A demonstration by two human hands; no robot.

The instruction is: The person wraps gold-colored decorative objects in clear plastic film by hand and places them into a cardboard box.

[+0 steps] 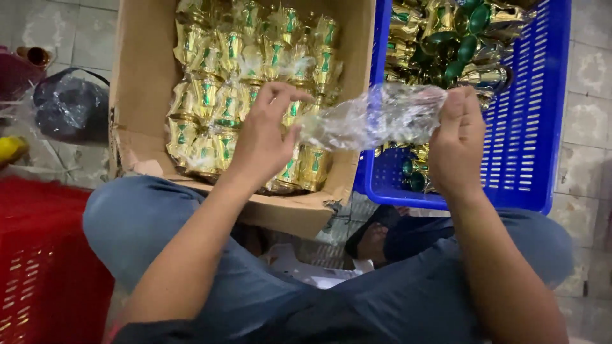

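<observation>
- Both hands hold one clear plastic bag [373, 118] stretched between them: the left hand [264, 137] pinches its left end between thumb and fingertips, and the right hand [458, 137] is closed around its right end.
- Held in the air, the bag runs with its long axis left to right, over the gap between the two containers. Neither hand is nearer; each has an end.
- Whether the bag holds anything is hard to tell, as the crinkled film glares.
- Just beyond the left hand sits a cardboard box [143, 83] filled with rows of gold and green cups [210, 89], each wrapped in clear film.
- Beyond the right hand stands a blue plastic crate [535, 127] with loose gold and green pieces [446, 44] piled in it, unwrapped; their exact shape is hard to make out.
- Below, the person's knees in blue trousers [146, 216] frame the view.
- A red crate [44, 267] is cut off at the lower left, and a dark bag [70, 105] lies on the tiled floor [593, 127].
</observation>
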